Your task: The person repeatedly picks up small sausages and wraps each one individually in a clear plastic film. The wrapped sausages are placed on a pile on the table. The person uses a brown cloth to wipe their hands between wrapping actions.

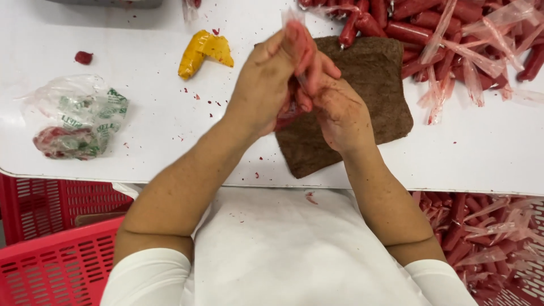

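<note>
While both hands meet above the near edge of the brown cloth point(362, 107), the red sausage point(298, 42) they share stands almost upright between them, its long axis running away from the body and tilted a little toward the person's left. The left hand point(266, 85) wraps the upper part, its fingers point(272, 48) closed round the casing, from which a wisp of clear film sticks out at the top. The right hand point(340, 113) sits lower and nearer the body, its fingers point(323, 68) pinched on the sausage's lower stretch; whether they grip the meat itself or only the loose wrapper cannot be told, since the hands hide that part. So the sausage lies directly in both grasps, above the white worktop point(481, 153) rather than on it, with the left hand nearer its far tip and the right nearer its base. Well apart, at the far right, lies a pile of red sausages and stripped film point(453, 39); a yellow scrap point(204, 51) and a crumpled plastic bag point(79, 119) lie to the left, and red crates point(56, 255) stand below.
</note>
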